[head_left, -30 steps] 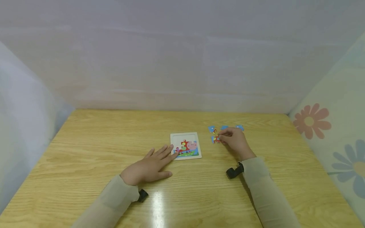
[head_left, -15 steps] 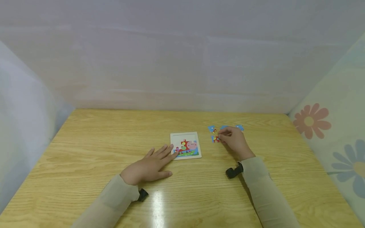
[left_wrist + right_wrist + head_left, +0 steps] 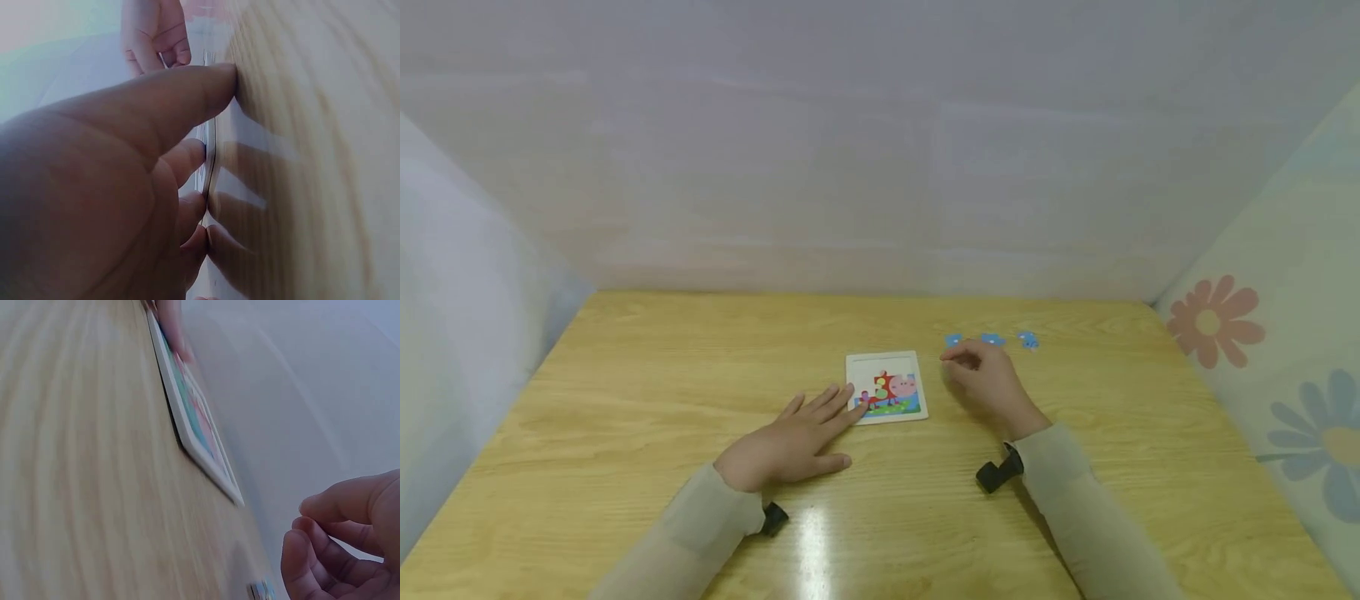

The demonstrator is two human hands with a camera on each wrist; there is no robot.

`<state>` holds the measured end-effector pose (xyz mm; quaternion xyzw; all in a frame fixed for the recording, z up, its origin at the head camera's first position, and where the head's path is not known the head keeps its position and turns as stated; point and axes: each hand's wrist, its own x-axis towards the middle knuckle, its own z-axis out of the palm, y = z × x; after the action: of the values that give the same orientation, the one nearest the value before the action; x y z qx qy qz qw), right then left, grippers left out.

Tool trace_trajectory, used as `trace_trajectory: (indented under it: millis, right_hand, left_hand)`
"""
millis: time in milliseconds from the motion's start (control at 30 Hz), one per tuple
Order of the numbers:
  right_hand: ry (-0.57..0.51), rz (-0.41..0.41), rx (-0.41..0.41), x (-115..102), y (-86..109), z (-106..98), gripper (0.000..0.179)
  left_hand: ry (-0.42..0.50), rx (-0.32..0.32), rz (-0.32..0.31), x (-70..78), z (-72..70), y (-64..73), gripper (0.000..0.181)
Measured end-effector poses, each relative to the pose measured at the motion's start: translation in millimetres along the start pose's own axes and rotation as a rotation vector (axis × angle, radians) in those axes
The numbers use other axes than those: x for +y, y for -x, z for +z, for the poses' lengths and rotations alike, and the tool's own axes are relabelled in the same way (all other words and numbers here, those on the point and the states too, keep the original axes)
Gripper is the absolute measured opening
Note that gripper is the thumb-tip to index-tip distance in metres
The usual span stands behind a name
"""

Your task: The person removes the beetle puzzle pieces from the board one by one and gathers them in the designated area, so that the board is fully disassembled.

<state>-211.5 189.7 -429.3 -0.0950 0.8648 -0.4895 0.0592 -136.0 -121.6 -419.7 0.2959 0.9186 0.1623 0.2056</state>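
Observation:
A square white-framed jigsaw puzzle (image 3: 913, 360) lies on the table in the head view, its lower part filled with a pink-faced, red-bodied picture. My left hand (image 3: 793, 437) lies flat with fingers spread, its fingertips on the frame's left edge. To the right of the frame, my right hand (image 3: 988, 383) pinches a puzzle piece between thumb and fingertips; the piece is largely hidden by the fingers. In the right wrist view the right thumb and fingertips (image 3: 304, 506) meet beyond the puzzle's corner. Behind this hand are loose blue pieces (image 3: 992, 340).
Another blue piece (image 3: 1028, 340) lies at the right end of the loose row. The wooden table (image 3: 700, 358) ends at a pale cloth wall (image 3: 820, 167) at the back. Flower-patterned cloth (image 3: 1300, 350) rises on the right side.
My right hand has moved left, toward the puzzle frame. The red piece that was at its fingertips no longer shows on the table. My left hand has stayed on the frame.

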Motion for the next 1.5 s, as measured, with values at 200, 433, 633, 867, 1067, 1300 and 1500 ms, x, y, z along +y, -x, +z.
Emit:
trace_trajectory:
  millis: [200,433,633,867,1067,1300,1500]
  right_hand:
    - [0.066,-0.069,-0.07,-17.0,0.3,24.7,0.014]
    - [0.141,-0.09,-0.131,-30.0,-8.7,43.4,0.018]
    - [0.143,-0.073,-0.187,-34.3,-15.8,54.0,0.025]
    - [0.17,-0.068,-0.207,-32.5,-16.8,60.9,0.029]
    - [0.171,-0.065,-0.225,-31.2,-18.0,61.2,0.03]
    - [0.146,-0.048,-0.255,-29.5,-20.3,60.4,0.029]
    - [0.122,-0.032,-0.262,-29.8,-22.5,62.1,0.029]
  left_hand:
    - [-0.005,0.002,-0.01,-2.0,3.0,-0.5,0.074]
    - [-0.005,0.002,0.003,-4.0,5.2,-1.9,0.074]
    - [-0.01,0.001,0.002,-2.9,4.9,-0.9,0.074]
    - [-0.021,-0.008,-0.003,-2.3,5.1,-1.8,0.075]
    - [-0.029,-0.009,-0.008,-2.9,5.2,-2.5,0.075]
    - [-0.032,-0.007,0.001,-2.4,4.2,-3.0,0.074]
    - [-0.025,-0.003,0.0,-1.8,1.3,-0.9,0.074]
